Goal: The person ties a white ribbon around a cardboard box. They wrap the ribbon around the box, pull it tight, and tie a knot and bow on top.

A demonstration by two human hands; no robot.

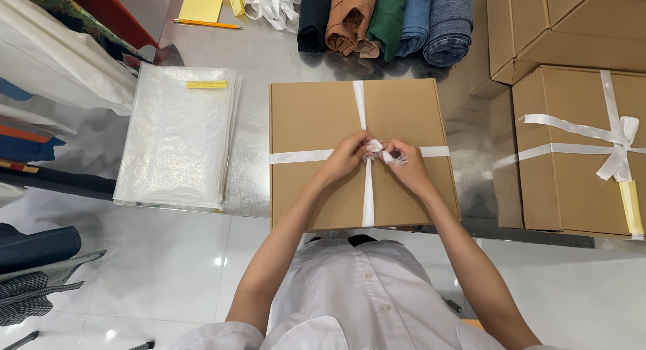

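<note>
A flat brown cardboard box [316, 121] lies on the steel table in front of me, crossed by a white ribbon [360, 101] running lengthwise and crosswise. At the crossing, my left hand [346, 158] and my right hand [407, 165] both pinch the ribbon's bunched ends [377, 148], fingers closed on them. The frayed tips of the ribbon stick out beside my right fingers. My white shirt fills the bottom of the view.
A stack of clear plastic bags [178, 138] lies left of the box. Rolled clothes [387, 17] sit at the table's far side. More cardboard boxes [572, 155] stand at the right, one tied with a white bow. Yellow paper and a pencil [205, 24] lie far left.
</note>
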